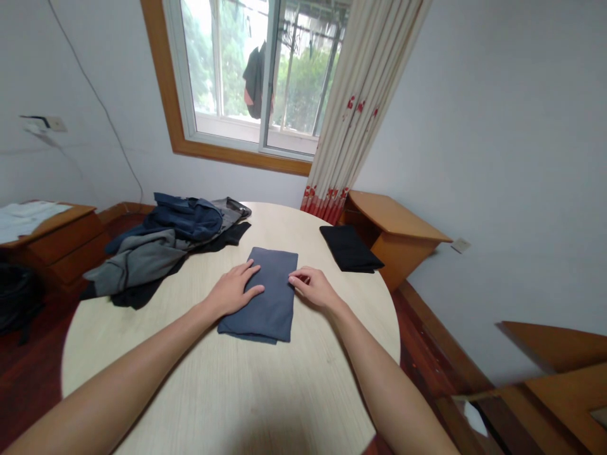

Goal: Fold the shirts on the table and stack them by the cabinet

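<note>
A white wall (512, 158) stands on the far side and right. Before it is a round, pale wooden surface (213, 392), filling the middle of the scene. A window (237, 69) with a wooden frame is set in the far wall, and a cream curtain (355, 107) with red flowers hangs at its right side. A loose heap of clothes (183, 234), navy, grey and black, lies on the far left of the surface. A wooden desk (398, 218) stands just beyond the surface at the far right, and a drawer cabinet (71, 246) is on the left.

The folded grey-blue cloth (275, 303) lies flat near the middle of the surface, its near edge showing layers slightly out of line. A folded black cloth (348, 248) lies at the far right, apart from it.

The left hand (232, 291) rests on the left side of the grey-blue cloth, its grip released and fingers spread. The right hand (315, 287) is at the cloth's right edge, thumb and fingertips drawn close together; I cannot tell whether its grip has caught the fabric. Smallest is a wall socket (460, 245) beside the desk.
</note>
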The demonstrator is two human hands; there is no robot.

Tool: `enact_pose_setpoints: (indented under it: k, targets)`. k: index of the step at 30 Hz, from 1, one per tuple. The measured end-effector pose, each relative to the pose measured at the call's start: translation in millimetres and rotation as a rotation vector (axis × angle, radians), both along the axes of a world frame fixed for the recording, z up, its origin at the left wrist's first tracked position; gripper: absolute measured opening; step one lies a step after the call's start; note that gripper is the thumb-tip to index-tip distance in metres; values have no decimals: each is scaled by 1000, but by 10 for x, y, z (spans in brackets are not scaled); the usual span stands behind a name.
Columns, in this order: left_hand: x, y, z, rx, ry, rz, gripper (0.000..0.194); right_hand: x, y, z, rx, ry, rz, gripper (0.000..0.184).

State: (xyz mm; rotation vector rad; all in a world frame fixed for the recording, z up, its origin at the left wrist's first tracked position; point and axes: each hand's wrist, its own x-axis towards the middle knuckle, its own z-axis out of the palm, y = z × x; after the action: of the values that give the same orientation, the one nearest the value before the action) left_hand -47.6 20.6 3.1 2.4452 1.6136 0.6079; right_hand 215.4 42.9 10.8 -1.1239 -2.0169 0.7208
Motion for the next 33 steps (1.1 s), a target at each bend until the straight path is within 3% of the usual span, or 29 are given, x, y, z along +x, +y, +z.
enact_pose_setpoints:
  k: [4, 9, 11, 13, 17, 19, 23, 26, 29, 33]
  targets:
    - [274, -284, -15, -78, 116, 72, 74, 91, 121, -88, 48, -30, -168, 26]
    - [441, -577, 200, -71, 142, 19, 68, 161, 203, -189, -159, 65, -360, 43]
    - [380, -529, 298, -75, 103, 38, 62, 144, 199, -201, -295, 218, -324, 51]
    - [264, -404, 338, -73, 69, 127, 59, 101, 167, -188, -427, 366, -198, 53]
    - [34, -158, 244, -88, -13, 238, 62, -18, 49, -103, -612, 460, -5, 49]
    - [-21, -94, 173, -125, -110, 230, 64, -76, -11, -48, -612, 472, 58, 53]
    - [-33, -26, 61, -217, -384, 234, 76, -165, -93, 44, -455, 466, 138, 58]
    - [-7, 12, 20, -331, -774, 190, 89, -196, -115, 76, -437, 491, 163, 58]
    - [21, 8, 61, -427, -1164, 72, 86, -200, -120, 87, -458, 575, 135, 59]
    - [41, -65, 202, -465, -1279, -66, 75, -192, -136, 109, -599, 690, 140, 65]
